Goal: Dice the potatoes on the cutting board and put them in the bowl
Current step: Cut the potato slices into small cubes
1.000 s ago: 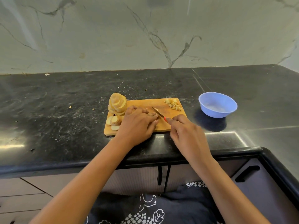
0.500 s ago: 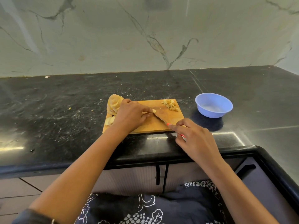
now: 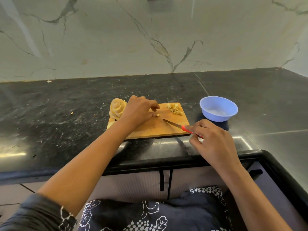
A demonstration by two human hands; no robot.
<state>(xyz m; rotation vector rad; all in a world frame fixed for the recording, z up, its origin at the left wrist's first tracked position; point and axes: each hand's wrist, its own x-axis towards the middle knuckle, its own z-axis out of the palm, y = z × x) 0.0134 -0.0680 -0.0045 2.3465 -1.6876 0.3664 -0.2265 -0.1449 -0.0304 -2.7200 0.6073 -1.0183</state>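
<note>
Potatoes (image 3: pixel 117 108) are mostly left sliced, the bowl (image 3: pixel 216 116) unfilled; a piece (image 3: pixel 157 115) is pinched by left fingers (image 3: pixel 152 105), the knife (image 3: pixel 173 124) by right fingers (image 3: pixel 196 129).

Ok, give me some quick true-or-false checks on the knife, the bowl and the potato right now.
1. The right hand grips the red-handled knife. True.
2. The blue bowl stands on the cutting board. False: it stands on the counter, right of the board.
3. Diced potato lies at the board's far right corner. True.
4. The sliced potato stack is right of the left hand. False: it is left of that hand.
5. The left hand rests on the counter. False: it is over the board, fingers curled on a potato piece.
</note>
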